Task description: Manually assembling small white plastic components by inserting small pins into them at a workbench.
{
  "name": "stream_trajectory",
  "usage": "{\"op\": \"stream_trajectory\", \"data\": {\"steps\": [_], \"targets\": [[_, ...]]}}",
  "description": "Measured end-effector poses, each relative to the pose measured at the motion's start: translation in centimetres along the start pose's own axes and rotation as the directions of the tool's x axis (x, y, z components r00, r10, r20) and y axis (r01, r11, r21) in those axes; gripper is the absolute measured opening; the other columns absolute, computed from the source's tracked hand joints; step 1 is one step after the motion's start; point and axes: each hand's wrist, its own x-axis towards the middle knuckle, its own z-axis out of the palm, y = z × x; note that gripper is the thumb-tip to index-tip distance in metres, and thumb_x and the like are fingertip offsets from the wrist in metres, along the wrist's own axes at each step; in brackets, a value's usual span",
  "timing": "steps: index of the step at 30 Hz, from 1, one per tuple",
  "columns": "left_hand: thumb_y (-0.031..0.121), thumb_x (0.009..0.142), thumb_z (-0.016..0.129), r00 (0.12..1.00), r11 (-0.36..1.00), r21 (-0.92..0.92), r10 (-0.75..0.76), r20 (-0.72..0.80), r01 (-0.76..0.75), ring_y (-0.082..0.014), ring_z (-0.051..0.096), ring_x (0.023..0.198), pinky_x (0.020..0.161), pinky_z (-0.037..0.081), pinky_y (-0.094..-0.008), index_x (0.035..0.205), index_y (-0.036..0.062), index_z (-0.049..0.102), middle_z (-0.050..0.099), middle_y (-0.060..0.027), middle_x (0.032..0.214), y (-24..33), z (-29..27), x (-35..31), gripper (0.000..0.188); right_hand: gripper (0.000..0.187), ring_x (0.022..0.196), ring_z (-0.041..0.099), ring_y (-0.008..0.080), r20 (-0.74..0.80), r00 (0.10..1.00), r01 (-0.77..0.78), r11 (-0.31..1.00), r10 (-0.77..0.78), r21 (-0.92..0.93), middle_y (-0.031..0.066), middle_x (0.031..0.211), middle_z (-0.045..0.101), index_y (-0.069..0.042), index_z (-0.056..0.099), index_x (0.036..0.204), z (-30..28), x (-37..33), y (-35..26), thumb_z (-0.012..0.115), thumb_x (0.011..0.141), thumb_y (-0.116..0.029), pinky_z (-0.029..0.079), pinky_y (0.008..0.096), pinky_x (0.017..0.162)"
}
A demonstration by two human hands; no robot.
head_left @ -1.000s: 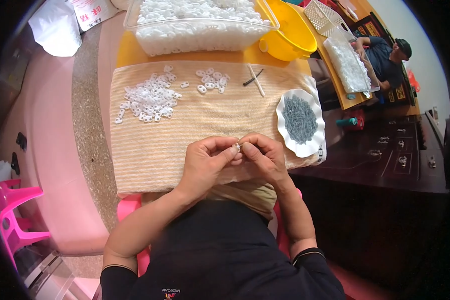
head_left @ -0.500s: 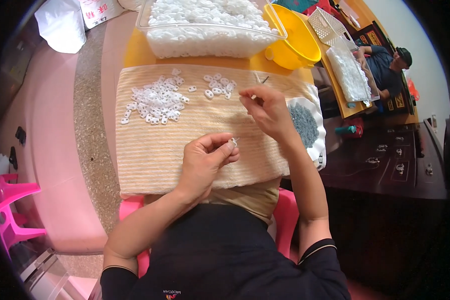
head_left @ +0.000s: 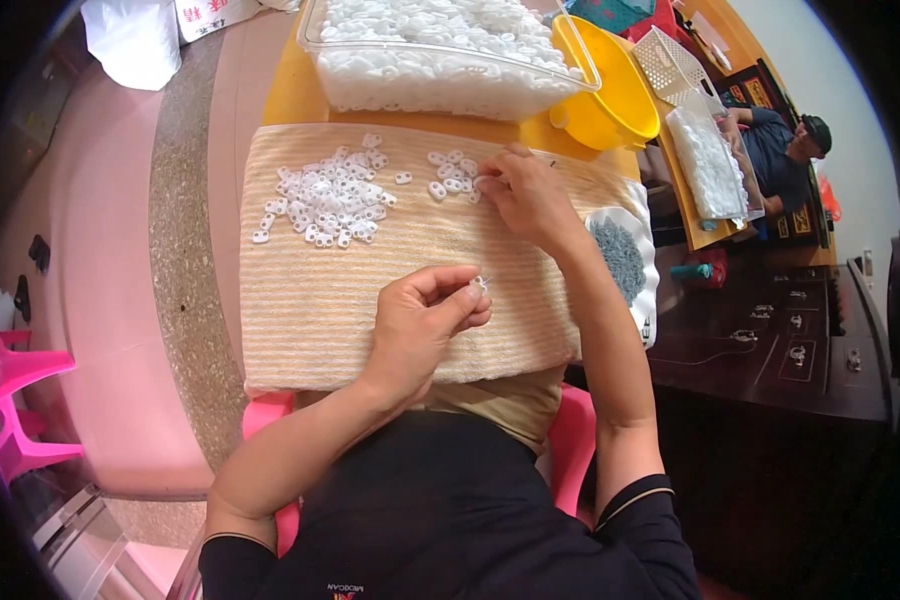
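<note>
Over the middle of the towel, my left hand (head_left: pixel 425 325) pinches a small white plastic piece (head_left: pixel 482 284) between thumb and fingertips. My right hand (head_left: pixel 530 200) is farther up, its fingers closed beside a small group of white two-hole plastic pieces (head_left: pixel 453 172). What those fingers hold, if anything, is too small to make out. To the left is a bigger heap of similar white pieces (head_left: pixel 335 195). Right of my right forearm, a white tray (head_left: pixel 642 300) holds many tiny grey-blue parts (head_left: pixel 618 260).
A striped beige towel (head_left: pixel 370 330) covers the near tabletop. Behind it are a clear bin (head_left: pixel 430 95) full of white pieces and a yellow basin (head_left: pixel 620 100). At the right, a person (head_left: pixel 775 150) sits by another filled container (head_left: pixel 707 165). A pink stool (head_left: pixel 30 410) is at left.
My right hand has shifted slightly toward the small group and now covers the thin white stick seen on the towel. My left hand keeps its pinch. The view has shifted a little.
</note>
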Motion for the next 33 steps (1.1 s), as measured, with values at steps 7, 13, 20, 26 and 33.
{"op": "stream_trajectory", "data": {"steps": [7, 13, 20, 26, 33], "targets": [[0.002, 0.089, 0.061, 1.000, 1.000, 0.003, 0.000, -0.008, 0.000, -0.0137, 0.065, 0.081, 0.075, 0.057, -0.0270, 0.108, -0.0039, 0.061, 0.065, -0.0092, 0.091, -0.2, -0.1, 0.0, 0.020, 0.013, 0.077, 0.061, 0.0357, 0.001, 0.998, -0.064, 0.988, 0.065, 0.141, 0.0167, 0.080, 0.062, -0.003, 0.064, 0.093, 0.0, -1.9, -0.9, 0.063, 0.082, -0.010, 0.047, 0.0421, 0.068], [0.001, 0.089, 0.061, 0.998, 0.990, -0.122, 0.064, -0.026, -0.067, -0.0136, 0.064, 0.080, 0.074, 0.057, -0.0259, 0.106, -0.0043, 0.060, 0.065, -0.0091, 0.091, 0.1, -0.1, 0.3, 0.019, 0.015, 0.068, 0.060, 0.0077, 0.143, 0.947, -0.280, 0.524, 0.287, 0.804, 0.0029, 0.079, 0.064, 0.003, 0.063, 0.098, 0.0, -6.8, -4.3, 0.066, 0.088, -0.009, 0.051, 0.0225, 0.061], [0.003, 0.089, 0.062, 0.993, 0.978, -0.176, 0.105, -0.047, -0.111, -0.0140, 0.065, 0.082, 0.074, 0.056, -0.0244, 0.109, -0.0044, 0.058, 0.065, -0.0099, 0.094, 0.4, -0.5, 0.4, 0.022, 0.023, 0.076, 0.066, 0.0141, 0.231, 0.930, -0.300, 0.230, 0.287, 0.926, 0.0103, 0.091, 0.068, 0.005, 0.061, 0.109, 0.3, -9.6, -6.5, 0.063, 0.090, -0.006, 0.055, 0.0261, 0.070], [0.002, 0.088, 0.063, 0.993, 0.980, -0.164, 0.108, -0.039, -0.113, -0.0141, 0.064, 0.082, 0.074, 0.056, -0.0245, 0.109, -0.0040, 0.058, 0.064, -0.0100, 0.096, 0.0, -0.7, 0.6, 0.022, 0.024, 0.079, 0.067, 0.0166, 0.257, 0.930, -0.303, 0.154, 0.265, 0.940, 0.0120, 0.093, 0.068, 0.005, 0.061, 0.111, 0.6, -10.0, -5.7, 0.063, 0.089, -0.004, 0.056, 0.0274, 0.072], [0.002, 0.088, 0.063, 0.996, 0.982, -0.164, 0.086, -0.032, -0.090, -0.0138, 0.064, 0.081, 0.074, 0.056, -0.0247, 0.109, -0.0035, 0.058, 0.064, -0.0094, 0.095, -0.1, -0.8, 0.8, 0.022, 0.025, 0.075, 0.067, 0.0171, 0.272, 0.924, -0.310, 0.109, 0.269, 0.945, 0.0114, 0.092, 0.068, 0.004, 0.061, 0.111, 1.0, -10.3, -5.4, 0.064, 0.087, -0.003, 0.054, 0.0275, 0.069]]}}
